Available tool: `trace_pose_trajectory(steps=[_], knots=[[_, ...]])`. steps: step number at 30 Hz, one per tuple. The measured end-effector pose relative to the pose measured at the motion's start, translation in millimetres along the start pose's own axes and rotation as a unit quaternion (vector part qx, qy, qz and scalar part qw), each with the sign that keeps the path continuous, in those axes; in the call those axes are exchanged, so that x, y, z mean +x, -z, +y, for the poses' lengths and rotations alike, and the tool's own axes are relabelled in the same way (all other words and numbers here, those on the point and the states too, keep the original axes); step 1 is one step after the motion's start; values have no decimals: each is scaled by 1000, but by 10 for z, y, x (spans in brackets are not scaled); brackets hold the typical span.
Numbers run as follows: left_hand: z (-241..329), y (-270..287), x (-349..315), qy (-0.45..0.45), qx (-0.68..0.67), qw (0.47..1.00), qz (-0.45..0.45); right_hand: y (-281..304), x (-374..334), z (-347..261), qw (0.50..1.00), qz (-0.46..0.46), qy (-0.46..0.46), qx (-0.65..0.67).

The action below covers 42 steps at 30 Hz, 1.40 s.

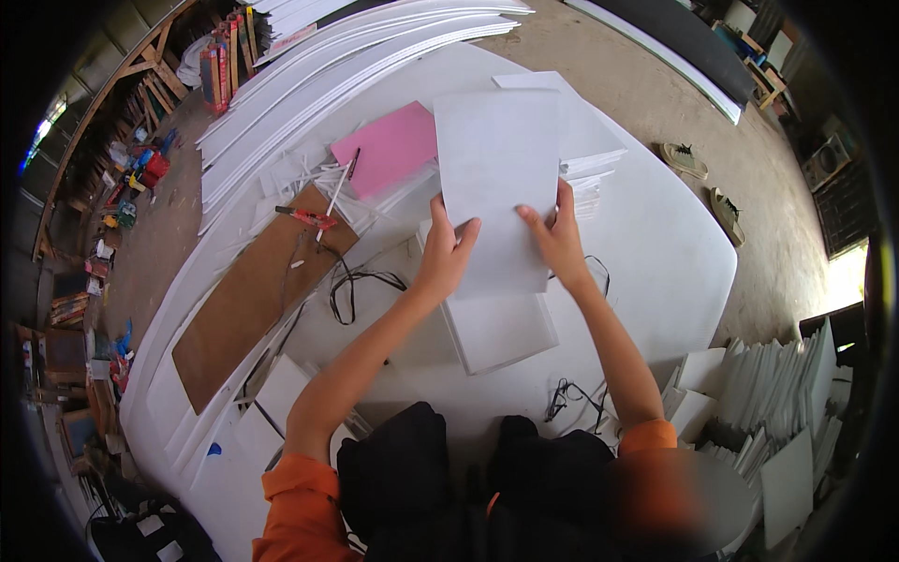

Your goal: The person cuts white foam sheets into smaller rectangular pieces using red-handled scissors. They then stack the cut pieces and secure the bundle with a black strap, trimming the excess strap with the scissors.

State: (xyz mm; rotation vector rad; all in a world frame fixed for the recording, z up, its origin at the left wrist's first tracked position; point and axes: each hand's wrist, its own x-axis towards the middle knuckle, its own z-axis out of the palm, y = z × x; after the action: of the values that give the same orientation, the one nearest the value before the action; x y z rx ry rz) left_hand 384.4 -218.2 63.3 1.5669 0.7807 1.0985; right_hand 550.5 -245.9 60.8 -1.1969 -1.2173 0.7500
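Note:
Both my hands hold one white rectangular sheet (pixel 496 178) up over the big white table (pixel 655 253). My left hand (pixel 448 253) grips its lower left edge, my right hand (pixel 557 234) its lower right edge. Under the sheet lies a stack of similar white sheets (pixel 496 328). Another white stack (pixel 590 150) stands just behind the held sheet.
A pink sheet (pixel 389 148) lies left of the held one, by white offcut strips and a red-handled cutter (pixel 306 217) on a brown board (pixel 248 300). Black cords (pixel 351 286) trail nearby. Long white panels (pixel 337 66) lie at the back; white boards (pixel 777 403) stand at right.

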Motion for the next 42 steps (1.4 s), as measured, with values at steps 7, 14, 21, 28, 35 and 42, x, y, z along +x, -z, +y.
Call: trace_pose_trajectory(steps=[7,14,21,28,35,42], knots=[[-642,202,-425,142,117,983,-5,53,-329,638,960,-118,-235,-97],[-786,64,-697,132,410,902,12,-93,-540,876,916,-21,-177,-360],[-651,-217,483,-14,294,956,-3,1174,895,1024,865,227,113,-433],[-949,-1087,1744,147,116,981,-41,1823,1793,1370,895,136,-194,-378],[-1071,-1374,1824,227,90,969,36,1905,1691,1181,927,148,-223,-263],[-876,-922,1501,162,-37,985,-52,1488,1443,472,972,36,-201,-119]])
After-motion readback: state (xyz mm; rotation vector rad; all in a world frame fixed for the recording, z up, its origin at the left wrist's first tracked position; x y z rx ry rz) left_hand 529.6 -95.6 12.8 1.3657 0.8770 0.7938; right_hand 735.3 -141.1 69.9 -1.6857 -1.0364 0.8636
